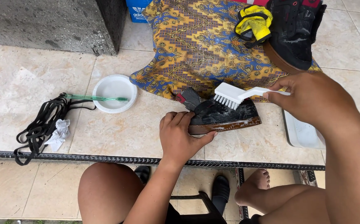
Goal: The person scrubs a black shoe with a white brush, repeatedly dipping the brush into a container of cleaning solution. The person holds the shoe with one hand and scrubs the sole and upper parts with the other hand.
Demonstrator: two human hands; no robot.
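A black shoe (229,116) with a brown sole lies on its side on the tiled ledge, wet with suds. My left hand (179,135) grips its heel end and holds it down. My right hand (308,101) holds the handle of a white scrubbing brush (229,94), whose bristles rest on the shoe's upper. A second black shoe (294,33) sits on a patterned blue and yellow cloth (196,45) at the back, beside a yellow rag (254,23).
A white round dish (113,89) with a green toothbrush (95,98) across it stands to the left. Black laces (43,124) and crumpled paper (60,133) lie further left. A white tray (302,132) sits under my right arm. A dark stone block (51,25) stands at back left.
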